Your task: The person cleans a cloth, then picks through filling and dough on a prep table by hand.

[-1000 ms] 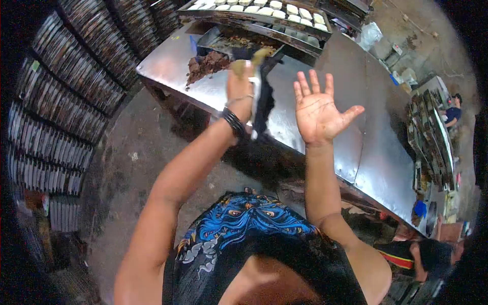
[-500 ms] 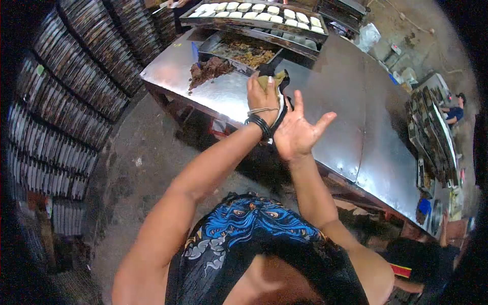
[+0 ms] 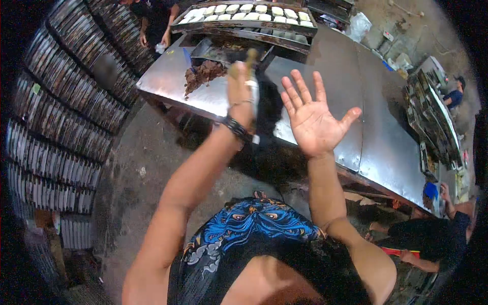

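Observation:
My left hand, blurred by motion and with bands round its wrist, is closed on a bunched cloth above the front of the metal table. Pale, olive and black parts of the cloth show beside the fingers. Its exact shape is smeared. To the right, my right hand is raised over the table edge, palm toward me, fingers and thumb spread, holding nothing. A gap separates the two hands. Beyond my left hand, a heap of brown crumbly stuff lies on the metal table.
A tray of pale oval pieces stands at the back over other trays. Stacked dark trays line the left. At the back left is another person's hand; another person is at lower right. More trays stand at right.
My hands have moved apart: the left went leftward with the cloth, and the right rose to the right with its fingers spread. At the back left, more of another person shows.

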A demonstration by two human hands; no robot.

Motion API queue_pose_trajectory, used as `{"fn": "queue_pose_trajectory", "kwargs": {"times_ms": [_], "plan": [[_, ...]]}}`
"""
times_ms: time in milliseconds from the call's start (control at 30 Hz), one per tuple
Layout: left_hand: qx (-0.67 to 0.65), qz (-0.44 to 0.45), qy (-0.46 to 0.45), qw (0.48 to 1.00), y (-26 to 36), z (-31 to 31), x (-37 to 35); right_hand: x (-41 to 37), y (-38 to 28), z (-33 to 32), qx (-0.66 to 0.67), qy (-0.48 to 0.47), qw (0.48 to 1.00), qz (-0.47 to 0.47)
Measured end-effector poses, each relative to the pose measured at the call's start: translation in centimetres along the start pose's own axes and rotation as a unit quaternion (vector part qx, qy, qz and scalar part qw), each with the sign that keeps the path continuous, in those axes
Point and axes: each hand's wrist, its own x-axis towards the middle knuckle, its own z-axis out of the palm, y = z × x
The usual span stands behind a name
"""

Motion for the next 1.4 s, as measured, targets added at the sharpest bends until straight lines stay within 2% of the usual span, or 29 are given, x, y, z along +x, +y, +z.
{"fn": "queue_pose_trajectory", "kwargs": {"times_ms": [33,100,200,233,300,333,367,400,467,533,567,600,633,700,767,800,833,900,933,967,1033,1100,1167,1200,1233,1267,1300,1367,1400], "plan": [[-0.027,0.022,-0.033,0.999,-1.8,1.1,-0.7,0.1,0.9,0.1,-0.013,-0.004,1.000,-0.011],[0.025,0.092,-0.038,0.995,-0.1,4.0,-6.0,0.3,2.0,0.0,-0.055,-0.004,0.998,-0.029],[0.022,0.072,-0.102,0.992,1.2,3.5,-7.0,0.9,2.1,-1.5,-0.148,-0.003,0.987,-0.055],[0.001,0.033,-0.129,0.991,-0.4,3.5,-6.4,1.1,2.0,-2.4,-0.187,-0.009,0.979,-0.077],[0.016,0.059,-0.126,0.990,1.3,3.3,-7.3,2.2,2.0,-3.3,-0.259,-0.027,0.957,-0.125],[0.067,0.058,-0.136,0.987,1.3,3.3,-7.9,2.9,2.0,-4.0,-0.279,-0.025,0.946,-0.161],[0.118,0.056,-0.146,0.981,1.1,3.1,-8.7,3.8,1.7,-4.6,-0.289,0.001,0.939,-0.187],[0.120,0.059,-0.146,0.980,1.0,3.2,-9.6,4.9,1.1,-5.1,-0.299,0.027,0.930,-0.212],[0.089,0.007,-0.170,0.981,0.4,3.1,-11.0,7.3,0.2,-6.5,-0.330,0.095,0.892,-0.293],[0.042,-0.058,-0.178,0.981,-0.3,3.2,-11.7,8.2,-0.1,-7.8,-0.538,0.146,0.728,-0.400],[0.014,-0.105,-0.165,0.981,-0.5,3.4,-11.7,8.7,0.0,-8.6,-0.625,0.169,0.623,-0.439],[-0.014,-0.152,-0.151,0.977,-0.9,3.5,-11.5,9.1,0.6,-9.4,-0.714,0.131,0.496,-0.476],[-0.068,-0.184,-0.110,0.974,-2.2,3.6,-10.5,9.0,1.3,-10.3,-0.778,0.150,0.436,-0.427],[-0.130,-0.089,-0.087,0.984,-1.2,3.7,-9.1,6.7,3.6,-10.7,-0.883,0.187,0.306,-0.304],[-0.048,-0.102,-0.095,0.989,-2.3,2.3,-6.9,4.0,5.1,-10.6,-0.900,0.147,0.339,-0.232],[-0.079,-0.120,-0.099,0.985,-3.0,2.0,-6.5,3.4,5.5,-10.3,-0.898,0.149,0.350,-0.222],[-0.109,-0.139,-0.101,0.979,-3.5,1.8,-6.2,3.1,5.5,-10.5,-0.914,0.129,0.329,-0.199],[-0.024,-0.147,-0.089,0.985,-4.5,0.7,-5.4,2.1,5.5,-11.1,-0.941,0.091,0.289,-0.152],[0.020,-0.110,-0.063,0.992,-6.3,-0.1,-4.3,1.3,5.5,-11.6,-0.958,0.070,0.248,-0.126],[-0.012,-0.128,-0.044,0.991,-5.6,-0.5,-3.6,0.1,5.6,-11.2,-0.961,0.057,0.258,-0.084],[-0.037,-0.149,0.018,0.988,-4.3,-1.1,-2.2,-1.0,5.2,-10.3,-0.934,0.059,0.343,-0.080],[-0.159,-0.248,-0.068,0.953,-3.6,-1.9,-2.0,-0.6,4.1,-10.4,-0.934,0.119,0.326,-0.086],[-0.182,-0.300,-0.147,0.925,-7.3,-2.7,-2.2,0.0,3.5,-10.6,-0.930,0.166,0.314,-0.099],[-0.125,-0.294,-0.131,0.939,-2.3,-0.5,-5.1,0.4,3.3,-10.9,-0.928,0.180,0.308,-0.109],[-0.079,-0.214,-0.193,0.954,-6.5,-0.4,-5.6,0.8,3.1,-11.4,-0.926,0.194,0.301,-0.119],[-0.002,-0.200,-0.276,0.940,-4.3,0.6,-7.3,1.4,3.4,-14.5,-0.972,0.226,0.035,-0.063],[-0.066,-0.254,-0.194,0.945,-8.4,1.6,-8.5,1.5,3.8,-16.1,-0.967,0.231,0.023,-0.102],[-0.075,-0.188,-0.194,0.960,-6.5,2.2,-8.9,1.5,4.5,-16.9,-0.956,0.233,0.001,-0.178],[-0.112,-0.239,-0.189,0.946,-6.8,2.3,-8.8,1.0,4.7,-16.4,-0.958,0.230,0.098,-0.141]]}}
